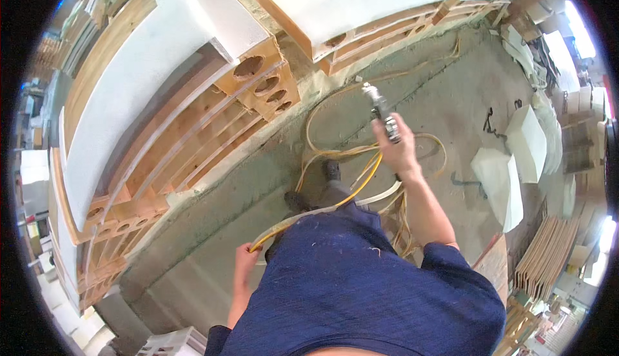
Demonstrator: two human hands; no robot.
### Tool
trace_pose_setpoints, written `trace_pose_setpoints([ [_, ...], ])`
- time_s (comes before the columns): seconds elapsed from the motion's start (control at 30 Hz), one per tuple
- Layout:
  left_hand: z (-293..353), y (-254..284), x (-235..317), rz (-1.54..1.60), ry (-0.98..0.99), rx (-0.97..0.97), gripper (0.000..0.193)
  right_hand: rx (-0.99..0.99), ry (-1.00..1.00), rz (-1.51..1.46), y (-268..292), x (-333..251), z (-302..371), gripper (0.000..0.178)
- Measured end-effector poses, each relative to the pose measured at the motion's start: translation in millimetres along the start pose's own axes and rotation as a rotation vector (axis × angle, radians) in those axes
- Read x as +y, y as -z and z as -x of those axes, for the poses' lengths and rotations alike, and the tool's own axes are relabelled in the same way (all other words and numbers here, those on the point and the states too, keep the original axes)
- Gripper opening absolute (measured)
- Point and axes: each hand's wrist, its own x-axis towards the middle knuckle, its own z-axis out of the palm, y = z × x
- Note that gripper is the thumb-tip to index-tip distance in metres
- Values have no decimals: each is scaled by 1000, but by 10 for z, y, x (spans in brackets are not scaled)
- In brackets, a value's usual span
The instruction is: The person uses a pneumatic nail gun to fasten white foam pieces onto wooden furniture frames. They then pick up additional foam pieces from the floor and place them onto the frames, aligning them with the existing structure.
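Head view shows a worker's right hand (400,149) wrapped around a metal spray gun (380,106), held out above the grey floor (451,104), while the left hand (244,264), low and near, grips a yellow hose (369,175). White-topped curved wooden frames stand at left (138,91) and far (361,1); white blocks (500,182) sit to the right.

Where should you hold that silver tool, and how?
Probably by the rear end of the silver tool, coming from the person's near right side. Its narrow tip points forward, away from the body, so gripping behind it should keep fingers clear. The right hand is wrapped around that rear part.
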Motion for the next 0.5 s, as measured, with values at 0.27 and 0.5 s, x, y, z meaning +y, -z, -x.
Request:
trace_pose_setpoints([
  [0.27, 343, -20, 699, 6, 121, 73, 40, 36, 357, 52, -871, -542, -767, 30],
  [0.5, 544, -242, 594, 82, 256, 146, 39, -22, 250, 16, -1177, -1122, -1547, 39],
])
